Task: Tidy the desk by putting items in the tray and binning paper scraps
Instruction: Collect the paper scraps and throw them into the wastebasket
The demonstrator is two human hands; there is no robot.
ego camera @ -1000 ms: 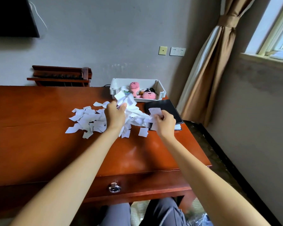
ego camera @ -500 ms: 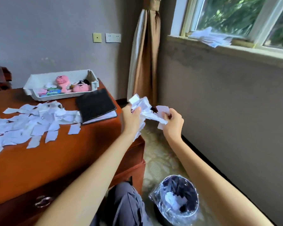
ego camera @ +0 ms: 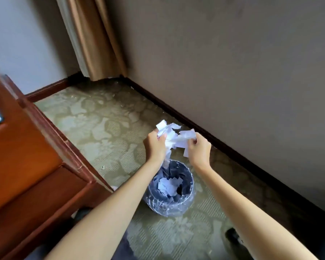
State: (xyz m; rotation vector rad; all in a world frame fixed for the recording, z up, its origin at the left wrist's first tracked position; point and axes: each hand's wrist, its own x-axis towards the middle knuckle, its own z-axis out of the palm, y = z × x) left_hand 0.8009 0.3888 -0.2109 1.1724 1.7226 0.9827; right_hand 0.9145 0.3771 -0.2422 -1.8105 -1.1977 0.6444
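Observation:
A bunch of white paper scraps (ego camera: 174, 136) is held between both hands above the floor. My left hand (ego camera: 155, 145) grips the left side of the bunch and my right hand (ego camera: 199, 149) pinches the right side. Directly below them stands a small round bin (ego camera: 184, 202) lined with clear plastic, with several white scraps lying inside. The tray and the rest of the desk's items are out of view.
The wooden desk's corner and side (ego camera: 32, 166) fill the left. A beige curtain (ego camera: 94, 40) hangs in the room's corner. A grey wall with a dark skirting board (ego camera: 214, 139) runs close behind the bin. Patterned carpet surrounds the bin.
Both hands lifted a bunch of scraps off the desk and carried it right and down to above the bin. The view swung from the desk to the floor.

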